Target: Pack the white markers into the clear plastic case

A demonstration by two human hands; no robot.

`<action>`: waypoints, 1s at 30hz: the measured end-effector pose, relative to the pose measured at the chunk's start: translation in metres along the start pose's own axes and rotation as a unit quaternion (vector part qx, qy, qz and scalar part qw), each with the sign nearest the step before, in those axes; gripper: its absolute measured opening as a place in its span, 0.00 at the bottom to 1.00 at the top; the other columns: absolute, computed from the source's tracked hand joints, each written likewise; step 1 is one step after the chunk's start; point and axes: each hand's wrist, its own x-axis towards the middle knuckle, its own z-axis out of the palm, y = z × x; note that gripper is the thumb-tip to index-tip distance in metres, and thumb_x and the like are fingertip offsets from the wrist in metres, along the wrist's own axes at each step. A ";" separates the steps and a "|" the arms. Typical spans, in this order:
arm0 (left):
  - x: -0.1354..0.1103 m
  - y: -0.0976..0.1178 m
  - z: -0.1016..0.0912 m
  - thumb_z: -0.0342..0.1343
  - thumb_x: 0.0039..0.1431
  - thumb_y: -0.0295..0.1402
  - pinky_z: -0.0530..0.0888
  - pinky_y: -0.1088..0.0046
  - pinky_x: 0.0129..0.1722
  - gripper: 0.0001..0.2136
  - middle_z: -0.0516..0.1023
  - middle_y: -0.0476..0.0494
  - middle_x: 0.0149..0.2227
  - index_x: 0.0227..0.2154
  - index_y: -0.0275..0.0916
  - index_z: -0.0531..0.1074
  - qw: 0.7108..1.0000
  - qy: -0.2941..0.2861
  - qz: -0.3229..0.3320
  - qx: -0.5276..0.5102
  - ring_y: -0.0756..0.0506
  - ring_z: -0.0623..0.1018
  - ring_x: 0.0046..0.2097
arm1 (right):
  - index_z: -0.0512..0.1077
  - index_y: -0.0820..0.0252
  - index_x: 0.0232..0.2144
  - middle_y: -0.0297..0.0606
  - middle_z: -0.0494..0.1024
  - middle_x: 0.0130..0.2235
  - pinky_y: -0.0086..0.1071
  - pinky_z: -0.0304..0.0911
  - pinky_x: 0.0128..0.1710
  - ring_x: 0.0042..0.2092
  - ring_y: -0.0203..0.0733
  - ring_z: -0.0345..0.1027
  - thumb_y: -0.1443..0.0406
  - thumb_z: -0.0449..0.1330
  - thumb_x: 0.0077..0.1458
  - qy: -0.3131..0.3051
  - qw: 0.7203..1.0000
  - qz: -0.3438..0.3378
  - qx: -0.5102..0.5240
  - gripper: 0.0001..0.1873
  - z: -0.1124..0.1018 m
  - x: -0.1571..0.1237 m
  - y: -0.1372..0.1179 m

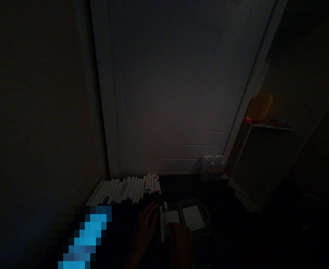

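A: Where's the white marker (162, 224)?

B: Lying in the left half of an open clear plastic case (191, 203); the right hand (180, 241) sits over that half, too dark to tell if it grips.

A: The left hand (145, 228)?

B: Just beside the case, state unclear too; a row of white markers (122, 190) lies beyond, against a door (167, 93).

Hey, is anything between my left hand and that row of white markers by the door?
Nothing visible stands in the way. The left hand sits just in front of the row of white markers, with only dark surface between them, though the dim light could hide something small.
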 end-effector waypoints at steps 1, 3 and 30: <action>0.000 0.001 -0.001 0.42 0.60 0.34 0.64 0.60 0.54 0.16 0.67 0.48 0.54 0.50 0.47 0.64 1.000 -0.002 0.003 0.002 0.45 0.66 0.55 | 0.66 0.51 0.39 0.34 0.74 0.37 0.36 0.52 0.43 0.39 0.41 0.67 0.69 0.43 0.59 0.000 1.000 0.009 0.008 0.14 -0.001 0.001 0.003; 0.000 0.002 -0.001 0.43 0.59 0.35 0.64 0.60 0.55 0.16 0.66 0.48 0.54 0.50 0.48 0.64 1.000 -0.009 0.007 0.010 0.45 0.66 0.55 | 0.66 0.51 0.40 0.33 0.74 0.38 0.36 0.52 0.43 0.40 0.40 0.66 0.69 0.42 0.60 -0.002 0.999 0.032 0.016 0.15 -0.002 0.010 0.008; -0.001 -0.005 0.003 0.42 0.59 0.32 0.65 0.61 0.53 0.16 0.70 0.45 0.50 0.49 0.43 0.65 0.999 -0.009 -0.040 -0.020 0.45 0.69 0.52 | 0.67 0.59 0.45 0.41 0.75 0.39 0.33 0.55 0.40 0.40 0.42 0.68 0.65 0.51 0.56 -0.070 0.985 0.009 -0.160 0.14 0.005 0.087 0.001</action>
